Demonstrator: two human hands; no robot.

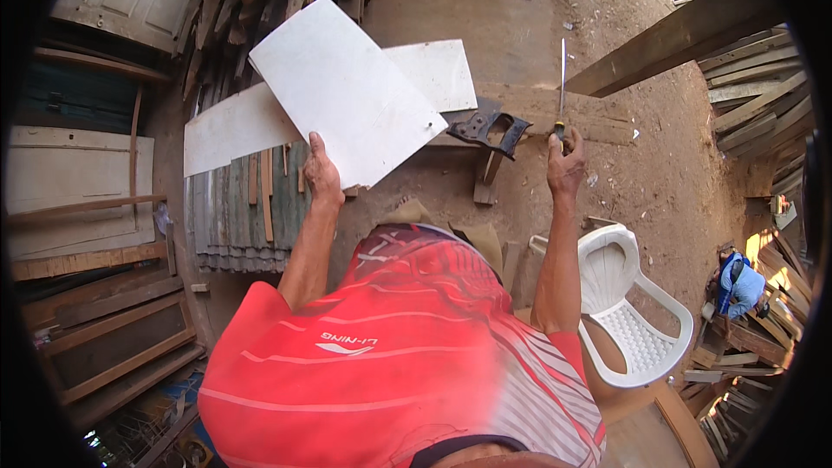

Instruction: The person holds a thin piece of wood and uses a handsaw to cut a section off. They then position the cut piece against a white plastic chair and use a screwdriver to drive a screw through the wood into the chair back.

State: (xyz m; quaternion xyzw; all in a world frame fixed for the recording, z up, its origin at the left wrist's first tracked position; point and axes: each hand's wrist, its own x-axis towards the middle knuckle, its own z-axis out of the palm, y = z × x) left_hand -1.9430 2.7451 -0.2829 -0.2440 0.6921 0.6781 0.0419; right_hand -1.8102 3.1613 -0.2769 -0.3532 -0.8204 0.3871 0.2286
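My left hand point(322, 175) grips the near edge of a white rectangular board point(338, 87), thumb on top and fingers hidden beneath. The board lies tilted across a longer white strip point(238, 128), and another white piece point(438, 74) shows behind it. Out to the right, my right hand point(566, 163) is closed round the dark and yellow handle of what looks like a screwdriver point(562, 87), its long thin shaft pointing away from me. Between the hands sits a handsaw point(491, 131), its black handle showing and most of its blade hidden.
A wooden bench point(598, 113) runs below the tools, with a thick post point(676, 35) beyond it. To my right stands a white plastic chair point(637, 329). Stacked timber point(234, 43) and corrugated sheets point(230, 221) lie left. A blue bundle point(741, 286) rests among wood scraps far right.
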